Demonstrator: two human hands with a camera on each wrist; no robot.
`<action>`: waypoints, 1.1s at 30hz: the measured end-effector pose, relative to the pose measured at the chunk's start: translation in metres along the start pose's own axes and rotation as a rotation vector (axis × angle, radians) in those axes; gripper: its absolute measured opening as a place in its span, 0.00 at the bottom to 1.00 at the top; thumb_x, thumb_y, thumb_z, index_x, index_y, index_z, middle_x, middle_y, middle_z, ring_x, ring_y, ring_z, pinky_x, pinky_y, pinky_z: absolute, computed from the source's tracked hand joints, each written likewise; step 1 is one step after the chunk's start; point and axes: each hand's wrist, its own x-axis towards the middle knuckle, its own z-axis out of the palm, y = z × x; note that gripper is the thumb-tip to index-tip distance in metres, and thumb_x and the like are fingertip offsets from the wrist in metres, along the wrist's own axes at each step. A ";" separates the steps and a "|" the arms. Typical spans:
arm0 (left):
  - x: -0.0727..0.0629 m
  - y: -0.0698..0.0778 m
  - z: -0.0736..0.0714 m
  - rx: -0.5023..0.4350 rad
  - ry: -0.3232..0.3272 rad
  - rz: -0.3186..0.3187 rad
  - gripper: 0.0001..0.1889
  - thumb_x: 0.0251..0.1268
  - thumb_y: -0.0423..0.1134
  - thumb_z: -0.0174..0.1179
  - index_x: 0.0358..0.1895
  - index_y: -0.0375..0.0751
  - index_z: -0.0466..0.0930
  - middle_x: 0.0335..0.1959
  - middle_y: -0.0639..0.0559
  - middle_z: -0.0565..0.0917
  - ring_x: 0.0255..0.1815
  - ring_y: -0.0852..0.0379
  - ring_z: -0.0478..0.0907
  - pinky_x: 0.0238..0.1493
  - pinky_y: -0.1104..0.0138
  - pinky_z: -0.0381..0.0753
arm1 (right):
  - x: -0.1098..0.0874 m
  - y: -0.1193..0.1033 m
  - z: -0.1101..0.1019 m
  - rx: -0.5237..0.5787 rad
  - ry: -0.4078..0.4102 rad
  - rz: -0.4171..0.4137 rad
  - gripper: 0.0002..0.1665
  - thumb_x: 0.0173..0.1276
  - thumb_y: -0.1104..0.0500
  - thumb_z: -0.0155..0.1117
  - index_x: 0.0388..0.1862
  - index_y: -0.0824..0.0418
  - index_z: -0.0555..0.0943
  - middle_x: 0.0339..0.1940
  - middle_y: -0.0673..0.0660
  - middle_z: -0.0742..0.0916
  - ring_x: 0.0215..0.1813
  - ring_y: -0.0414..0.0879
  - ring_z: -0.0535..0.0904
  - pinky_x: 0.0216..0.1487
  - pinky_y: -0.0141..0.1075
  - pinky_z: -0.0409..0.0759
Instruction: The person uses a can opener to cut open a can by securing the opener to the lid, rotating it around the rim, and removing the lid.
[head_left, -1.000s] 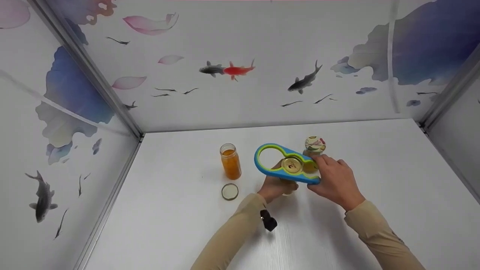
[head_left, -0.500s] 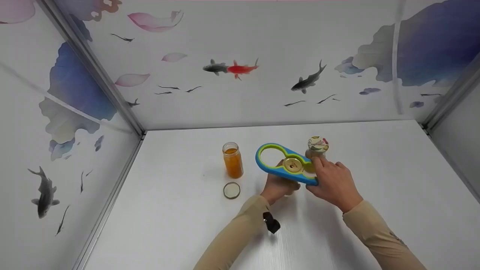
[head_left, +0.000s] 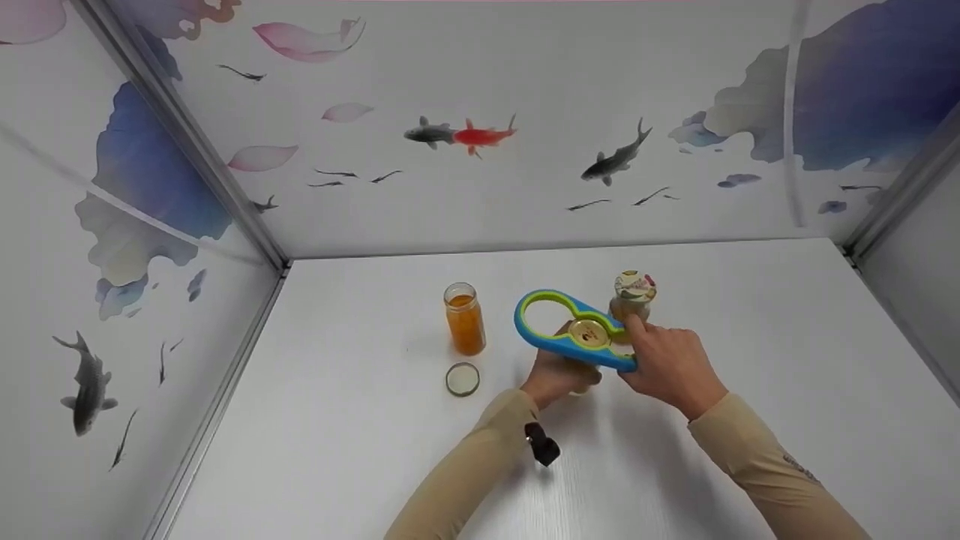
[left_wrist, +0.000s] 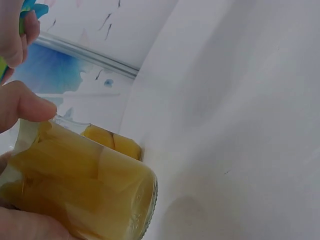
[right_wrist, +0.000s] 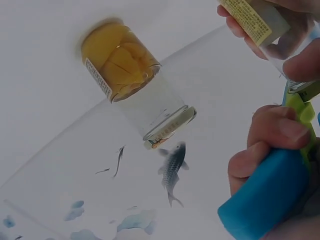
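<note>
In the head view, my left hand (head_left: 556,377) grips a glass jar with pale yellow fruit pieces, seen in the left wrist view as a tilted jar (left_wrist: 95,180). Its gold lid (head_left: 589,333) sits inside one of the openings of a blue and green jar opener (head_left: 571,350). My right hand (head_left: 673,369) grips the handle end of that opener, to the right of the lid. In the right wrist view, its fingers (right_wrist: 270,127) curl round the blue handle. The left hand hides most of the held jar in the head view.
An uncovered jar of orange contents (head_left: 466,326) stands left of the hands, with a loose lid (head_left: 463,379) lying in front of it. Behind my right hand stands another jar with a patterned lid (head_left: 635,286). Printed panels (head_left: 480,210) bound the white table at the back and sides.
The head view has shifted slightly. My right hand and the opener have moved a little towards me, the lid still within the opener. The left hand keeps its grip on the jar.
</note>
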 end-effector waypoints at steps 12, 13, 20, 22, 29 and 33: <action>-0.014 0.005 -0.005 0.052 -0.125 -0.009 0.37 0.42 0.27 0.70 0.59 0.57 0.73 0.50 0.69 0.78 0.50 0.63 0.71 0.56 0.60 0.72 | -0.006 0.012 0.003 -0.008 0.030 -0.112 0.33 0.43 0.55 0.80 0.41 0.63 0.69 0.14 0.51 0.71 0.14 0.45 0.66 0.18 0.39 0.74; -0.016 0.007 -0.005 0.057 -0.134 -0.008 0.37 0.42 0.27 0.70 0.60 0.57 0.73 0.51 0.70 0.78 0.50 0.63 0.71 0.57 0.59 0.71 | -0.006 0.013 0.003 -0.009 0.030 -0.120 0.33 0.43 0.55 0.80 0.42 0.63 0.70 0.15 0.51 0.72 0.15 0.45 0.66 0.19 0.40 0.75; -0.027 0.022 -0.014 0.085 -0.280 0.056 0.36 0.44 0.27 0.67 0.61 0.54 0.71 0.52 0.67 0.77 0.53 0.64 0.70 0.63 0.60 0.64 | -0.010 0.018 0.001 -0.014 0.005 -0.159 0.31 0.42 0.53 0.81 0.38 0.62 0.71 0.17 0.52 0.77 0.16 0.45 0.69 0.23 0.41 0.77; -0.027 0.024 -0.015 0.081 -0.327 0.073 0.35 0.45 0.26 0.66 0.60 0.53 0.72 0.52 0.66 0.77 0.53 0.64 0.70 0.63 0.61 0.64 | -0.011 0.019 0.001 -0.008 0.006 -0.175 0.31 0.42 0.52 0.81 0.37 0.61 0.71 0.18 0.51 0.77 0.16 0.45 0.68 0.23 0.42 0.78; -0.024 0.021 -0.017 0.131 -0.420 0.049 0.33 0.49 0.27 0.68 0.61 0.53 0.71 0.52 0.67 0.77 0.53 0.65 0.70 0.63 0.60 0.64 | -0.012 0.024 0.001 0.017 0.018 -0.240 0.31 0.41 0.51 0.81 0.38 0.60 0.72 0.16 0.46 0.74 0.16 0.42 0.64 0.24 0.42 0.78; -0.018 0.008 -0.016 0.157 -0.468 0.075 0.34 0.49 0.28 0.67 0.62 0.52 0.71 0.52 0.67 0.78 0.52 0.65 0.70 0.63 0.62 0.64 | -0.013 0.026 0.002 0.022 0.020 -0.273 0.32 0.41 0.50 0.80 0.40 0.60 0.72 0.15 0.45 0.74 0.16 0.41 0.62 0.24 0.41 0.78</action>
